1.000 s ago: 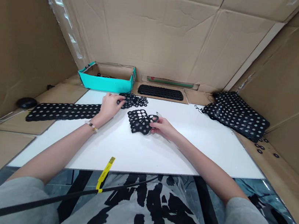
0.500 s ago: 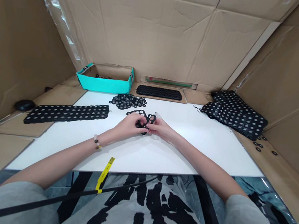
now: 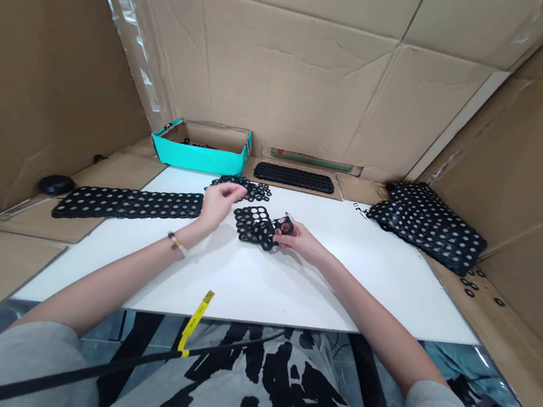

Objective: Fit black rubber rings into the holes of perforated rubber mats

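Note:
My right hand [image 3: 299, 240] is closed on the right end of a small black ring mesh [image 3: 254, 227], made of joined rings. A looped end of black rings sticks up by its fingertips, and a small pale pointed tip shows there, too small to name. My left hand [image 3: 219, 203] is off the mesh, at the near side of a pile of loose black rings [image 3: 255, 192]. Its thumb and fingers are pinched together over the pile; what they hold, if anything, is hidden.
A long black ring strip [image 3: 130, 205] lies at left beside a black round object [image 3: 56, 185]. Behind stand a turquoise box [image 3: 197, 158] and a folded black strip [image 3: 294, 178]. A large black mesh [image 3: 430, 222] and loose rings [image 3: 469, 292] are at right. Cardboard walls [image 3: 281, 63] enclose the table.
My left hand has let go of the mesh and moved up and left to the ring pile. My right hand still holds the mesh, which now lies more spread out. The view has shifted slightly.

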The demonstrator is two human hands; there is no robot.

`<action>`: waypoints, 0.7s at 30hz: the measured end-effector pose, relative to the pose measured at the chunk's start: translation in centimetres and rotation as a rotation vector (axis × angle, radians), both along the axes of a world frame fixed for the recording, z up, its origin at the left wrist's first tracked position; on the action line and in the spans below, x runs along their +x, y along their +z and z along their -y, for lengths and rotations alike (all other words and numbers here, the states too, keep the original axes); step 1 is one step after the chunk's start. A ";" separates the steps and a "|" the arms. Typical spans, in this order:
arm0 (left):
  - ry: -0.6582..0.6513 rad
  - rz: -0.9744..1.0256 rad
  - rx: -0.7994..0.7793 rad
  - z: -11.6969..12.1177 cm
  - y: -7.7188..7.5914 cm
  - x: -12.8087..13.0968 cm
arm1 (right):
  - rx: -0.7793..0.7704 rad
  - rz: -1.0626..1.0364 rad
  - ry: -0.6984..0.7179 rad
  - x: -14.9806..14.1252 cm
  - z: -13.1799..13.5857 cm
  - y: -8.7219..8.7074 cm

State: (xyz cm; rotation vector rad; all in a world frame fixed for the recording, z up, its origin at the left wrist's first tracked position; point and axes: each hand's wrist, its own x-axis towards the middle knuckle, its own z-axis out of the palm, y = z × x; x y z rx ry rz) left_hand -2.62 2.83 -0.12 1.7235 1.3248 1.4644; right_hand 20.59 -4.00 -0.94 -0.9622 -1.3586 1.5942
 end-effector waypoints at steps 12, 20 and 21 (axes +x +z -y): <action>0.051 -0.706 0.197 -2.8 0.2 -4.0 | -0.130 -0.051 -0.158 -0.3 -0.1 -1.0; -0.404 -0.765 0.244 6.0 1.6 3.2 | 0.013 -0.054 -0.177 -0.7 0.4 -0.8; -0.384 -0.764 0.233 6.5 1.3 3.6 | 0.040 -0.045 -0.157 -0.7 0.4 -0.8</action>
